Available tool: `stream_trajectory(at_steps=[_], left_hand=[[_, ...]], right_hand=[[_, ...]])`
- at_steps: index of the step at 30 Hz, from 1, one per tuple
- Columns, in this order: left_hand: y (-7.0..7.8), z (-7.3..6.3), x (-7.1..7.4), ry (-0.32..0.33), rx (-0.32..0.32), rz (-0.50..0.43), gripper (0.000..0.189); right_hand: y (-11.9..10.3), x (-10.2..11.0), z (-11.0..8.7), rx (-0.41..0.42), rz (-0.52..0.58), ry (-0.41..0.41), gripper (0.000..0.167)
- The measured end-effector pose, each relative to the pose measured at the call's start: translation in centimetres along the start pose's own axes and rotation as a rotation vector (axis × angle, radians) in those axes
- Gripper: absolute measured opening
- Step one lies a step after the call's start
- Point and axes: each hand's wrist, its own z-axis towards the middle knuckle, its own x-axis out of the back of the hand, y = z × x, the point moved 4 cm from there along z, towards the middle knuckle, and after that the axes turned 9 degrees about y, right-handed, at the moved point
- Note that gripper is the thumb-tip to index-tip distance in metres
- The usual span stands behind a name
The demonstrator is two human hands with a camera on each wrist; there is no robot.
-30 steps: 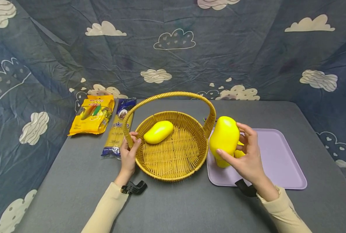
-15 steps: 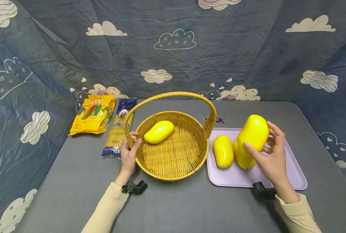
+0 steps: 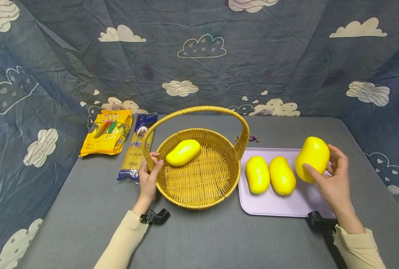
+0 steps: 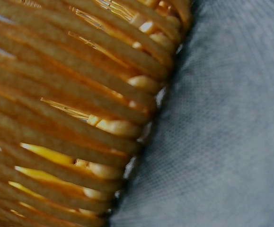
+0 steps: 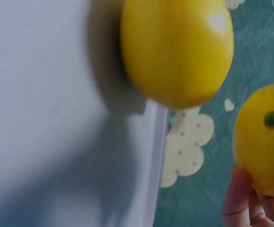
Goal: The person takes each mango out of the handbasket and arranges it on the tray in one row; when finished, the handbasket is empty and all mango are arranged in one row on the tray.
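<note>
My right hand (image 3: 335,179) grips a yellow mango (image 3: 312,158) between thumb and fingers, over the right part of a lilac tray (image 3: 306,207). In the right wrist view the held mango (image 5: 264,146) shows a green spot at its end. Two more mangoes lie side by side on the tray: a left one (image 3: 257,175) and a right one (image 3: 282,175). My left hand (image 3: 149,177) holds the handle base of a round wicker basket (image 3: 199,204) at its left side. Inside that basket, at the left, rests another mango (image 3: 183,152). Basket weave (image 4: 70,94) fills much of the left wrist view.
Behind the left hand lies a blue-ended pasta packet (image 3: 137,149), with a yellow mango-print bag (image 3: 106,132) farther left. A small purple wrapped candy (image 3: 253,138) sits behind the tray. Cloud-patterned cloth (image 3: 199,71) hangs around the grey table (image 3: 199,239).
My right hand has carried its mango rightward from beside the basket to the tray's right part, uncovering the two mangoes lying there. The left hand and basket have stayed still.
</note>
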Motion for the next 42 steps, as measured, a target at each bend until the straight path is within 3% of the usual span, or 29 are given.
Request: stream_trajectory(at_steps=[7, 12, 19, 23, 30, 34, 42], left_hand=[[-0.2, 0.0, 0.0, 0.005, -0.008, -0.005, 0.013], [-0.1, 0.0, -0.1, -0.001, -0.005, 0.008, 0.014], [0.7, -0.1, -0.4, -0.007, 0.010, 0.022, 0.013], [-0.1, 0.0, -0.1, -0.002, 0.004, 0.015, 0.016], [-0.2, 0.0, -0.1, -0.004, -0.014, -0.002, 0.018], [-0.2, 0.1, -0.1, -0.004, -0.006, 0.007, 0.014], [0.0, 0.0, -0.1, -0.006, 0.003, 0.007, 0.013]], right_hand=[[4.7, 0.4, 1.1, -0.052, -0.096, -0.056, 0.084], [6.7, 0.4, 1.5, -0.068, -0.130, -0.093, 0.084], [8.4, 0.2, 1.7, -0.048, -0.215, -0.149, 0.085], [8.6, 0.2, 1.8, -0.049, -0.248, -0.207, 0.088], [9.2, -0.1, 1.8, -0.085, -0.282, -0.284, 0.097], [8.2, -0.1, 1.5, -0.092, -0.296, -0.328, 0.096], [1.9, 0.2, -0.3, -0.094, -0.298, -0.382, 0.084]])
